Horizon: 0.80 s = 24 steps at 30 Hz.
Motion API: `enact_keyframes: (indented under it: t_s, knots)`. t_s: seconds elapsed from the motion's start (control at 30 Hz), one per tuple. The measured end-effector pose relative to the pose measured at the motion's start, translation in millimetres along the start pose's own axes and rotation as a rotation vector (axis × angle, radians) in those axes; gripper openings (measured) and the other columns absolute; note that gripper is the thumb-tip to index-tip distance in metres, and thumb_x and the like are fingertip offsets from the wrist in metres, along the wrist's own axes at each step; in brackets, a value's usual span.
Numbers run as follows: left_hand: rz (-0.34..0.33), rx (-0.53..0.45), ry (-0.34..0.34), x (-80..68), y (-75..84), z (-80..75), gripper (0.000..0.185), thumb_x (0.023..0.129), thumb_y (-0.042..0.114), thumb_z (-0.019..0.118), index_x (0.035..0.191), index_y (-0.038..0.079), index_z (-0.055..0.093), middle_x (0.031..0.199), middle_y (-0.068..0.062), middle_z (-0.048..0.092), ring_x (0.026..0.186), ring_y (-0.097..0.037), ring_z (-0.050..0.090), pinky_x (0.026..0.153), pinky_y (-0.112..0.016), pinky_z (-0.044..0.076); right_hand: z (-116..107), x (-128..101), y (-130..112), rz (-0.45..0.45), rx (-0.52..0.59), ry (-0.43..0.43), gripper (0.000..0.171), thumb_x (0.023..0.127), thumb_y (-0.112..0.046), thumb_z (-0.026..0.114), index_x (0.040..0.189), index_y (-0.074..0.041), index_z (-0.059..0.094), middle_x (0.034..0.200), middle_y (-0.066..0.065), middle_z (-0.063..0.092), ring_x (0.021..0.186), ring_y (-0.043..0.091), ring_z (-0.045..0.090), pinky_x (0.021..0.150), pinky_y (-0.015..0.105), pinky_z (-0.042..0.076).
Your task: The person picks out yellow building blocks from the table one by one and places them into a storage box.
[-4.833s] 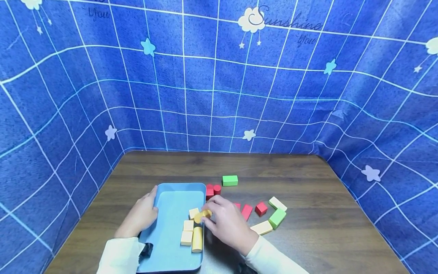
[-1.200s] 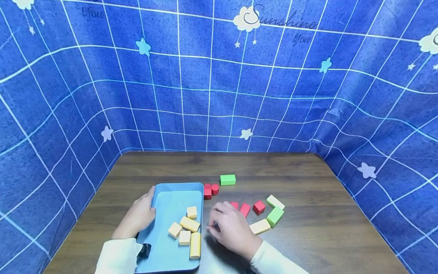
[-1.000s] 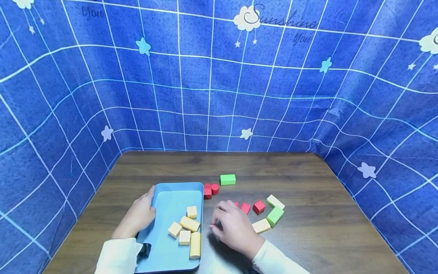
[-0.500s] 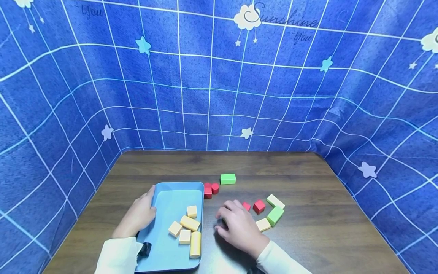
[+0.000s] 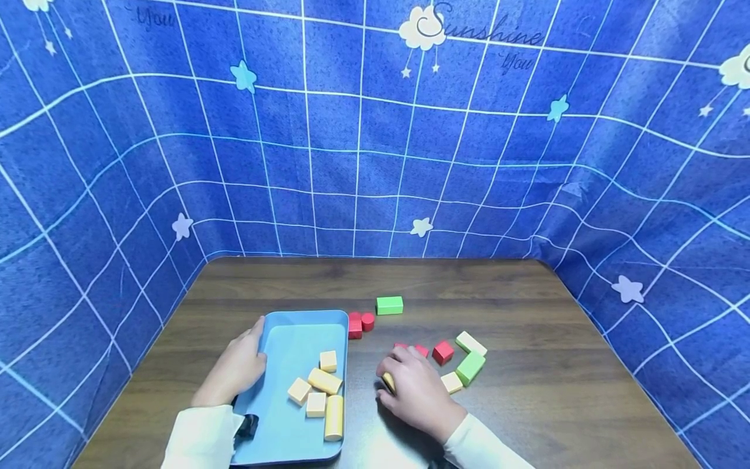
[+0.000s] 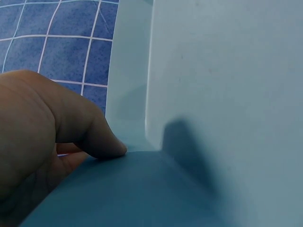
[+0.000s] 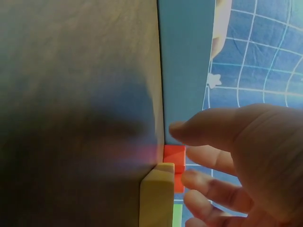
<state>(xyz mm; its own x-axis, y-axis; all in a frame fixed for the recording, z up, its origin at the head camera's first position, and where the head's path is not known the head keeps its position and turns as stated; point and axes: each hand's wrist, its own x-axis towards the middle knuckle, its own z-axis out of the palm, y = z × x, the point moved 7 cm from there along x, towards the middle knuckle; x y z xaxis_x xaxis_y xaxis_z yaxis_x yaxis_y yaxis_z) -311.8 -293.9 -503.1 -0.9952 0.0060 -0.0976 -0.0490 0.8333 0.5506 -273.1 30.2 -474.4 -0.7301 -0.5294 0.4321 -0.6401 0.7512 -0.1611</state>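
Note:
My left hand [image 5: 237, 365] grips the left edge of the blue tray [image 5: 281, 449]; in the left wrist view the thumb [image 6: 106, 142] presses on its rim. Inside lie several cream cubes and two yellow cylinders, one cylinder [image 5: 334, 418] along the right wall. Right of the tray, my right hand [image 5: 418, 391] reaches low over the table with fingers bent and spread from the thumb. A yellow block [image 5: 389, 382] shows between thumb and fingers in the head view. The right wrist view has this yellow block [image 7: 157, 196] on the table, with the fingertips just beyond it.
Beyond the right hand lie a red cube [image 5: 443, 352], a green block [image 5: 471, 369], a pale block [image 5: 471, 343] and a cream block [image 5: 451, 382]. A red block [image 5: 355, 326] and a red cylinder [image 5: 368, 322] sit by the tray's right wall. Another green block [image 5: 389, 305] lies farther back.
Earlier my right hand held a yellow cylinder at the tray; that cylinder now lies inside. The hand has since moved right, and a yellow block shows under it. The left hand stays at the tray.

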Motion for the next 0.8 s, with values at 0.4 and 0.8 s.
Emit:
enact_keyframes:
  t_s: [0.4,0.8]
  knots:
    - [-0.003,-0.005,-0.009,-1.4,1.6,-1.2,0.073,0.101,0.004,0.042,0.164,-0.004,0.006,0.166,-0.034,0.02,0.149,-0.058,0.025,0.113,-0.074,0.029,3.4,-4.1,6.7,0.023,0.01,-0.021,0.023,0.073,-0.029,0.087,0.092,-0.023,0.074,0.099,-0.007,0.065,0.084,0.014,0.065,0.071,0.034,0.055]
    - [0.002,0.0,-0.005,-1.6,2.0,-1.4,0.073,0.101,0.004,0.043,0.164,-0.004,0.007,0.165,-0.034,0.021,0.149,-0.057,0.026,0.115,-0.073,0.028,3.3,-8.1,18.0,0.081,0.038,-0.056,0.031,0.074,-0.028,0.088,0.1,-0.02,0.072,0.1,-0.007,0.064,0.079,0.01,0.063,0.072,0.033,0.057]
